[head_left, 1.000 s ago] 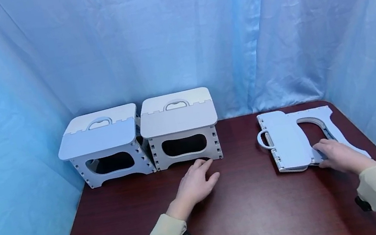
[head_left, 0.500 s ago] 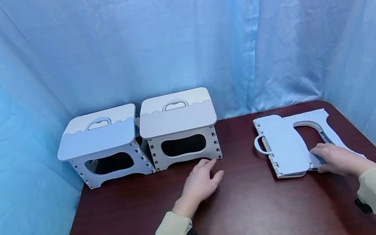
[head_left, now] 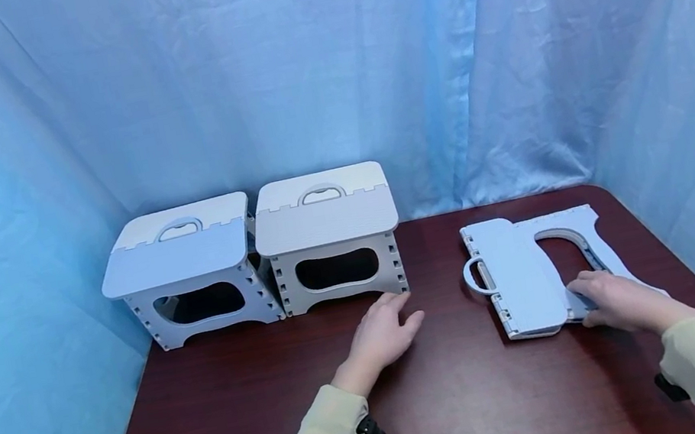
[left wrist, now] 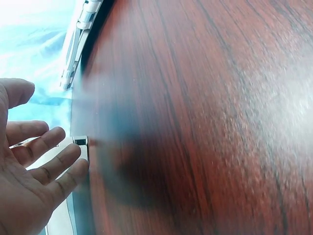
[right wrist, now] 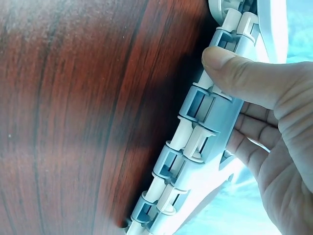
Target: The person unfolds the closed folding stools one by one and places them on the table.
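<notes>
On the right side of the table a folded white step stool [head_left: 526, 278] lies flat, its carry handle toward the left. My right hand [head_left: 620, 301] grips the stool's near edge; in the right wrist view the thumb of the right hand [right wrist: 264, 93] lies on the hinged edge, with the fingers behind it. My left hand [head_left: 379, 339] hovers over or rests on the table before the middle stool, I cannot tell which. Its fingers are relaxed and hold nothing, as the left wrist view of the left hand [left wrist: 39, 171] shows.
Two unfolded white step stools, a left one [head_left: 180, 258] and a middle one [head_left: 327, 222], stand side by side at the back of the dark wooden table [head_left: 477, 396]. Light blue curtains [head_left: 293, 64] hang behind and at both sides.
The folded stool has slid a little left and toward me with my right hand gripping it. My left hand has drifted slightly right. The two unfolded stools stay put.
</notes>
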Motion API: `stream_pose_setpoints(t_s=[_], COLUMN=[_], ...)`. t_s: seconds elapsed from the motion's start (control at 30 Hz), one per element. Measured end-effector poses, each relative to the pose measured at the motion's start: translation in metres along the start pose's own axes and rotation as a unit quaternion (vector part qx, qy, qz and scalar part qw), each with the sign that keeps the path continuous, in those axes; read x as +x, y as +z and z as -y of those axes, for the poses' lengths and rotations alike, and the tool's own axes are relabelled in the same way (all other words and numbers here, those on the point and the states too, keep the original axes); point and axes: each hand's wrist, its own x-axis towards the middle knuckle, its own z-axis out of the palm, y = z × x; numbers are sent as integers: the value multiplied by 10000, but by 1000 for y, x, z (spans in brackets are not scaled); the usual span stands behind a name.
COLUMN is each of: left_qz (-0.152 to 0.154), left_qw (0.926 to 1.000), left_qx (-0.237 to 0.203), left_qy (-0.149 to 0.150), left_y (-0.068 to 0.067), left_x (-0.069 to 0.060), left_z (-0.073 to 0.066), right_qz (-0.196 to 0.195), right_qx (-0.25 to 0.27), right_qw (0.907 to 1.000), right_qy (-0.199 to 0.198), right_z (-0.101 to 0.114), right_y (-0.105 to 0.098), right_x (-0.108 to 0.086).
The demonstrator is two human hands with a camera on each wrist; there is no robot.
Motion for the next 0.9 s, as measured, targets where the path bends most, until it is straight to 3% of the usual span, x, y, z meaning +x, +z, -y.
stream_pose_setpoints(t_s=[0.2, 0.37, 0.63, 0.9], left_qz=[-17, -33, -103, -17], left_qw=[9999, 9978, 9802, 9729], left_qx=[-156, -657, -1967, -2264], left_qy=[-12, -94, -222, -478], left_y=[6, 11, 18, 27], left_x=[5, 10, 18, 23], left_z=[-4, -8, -14, -19], right_qz=[-37, -116, -98, -166], right_qx=[-13, -49, -73, -112], right_qw=[10000, 9998, 9996, 9992], right_qy=[-90, -176, -272, -332], right_z=[4, 6, 10, 15], right_y=[1, 3, 6, 8], right_x=[-4, -6, -7, -8])
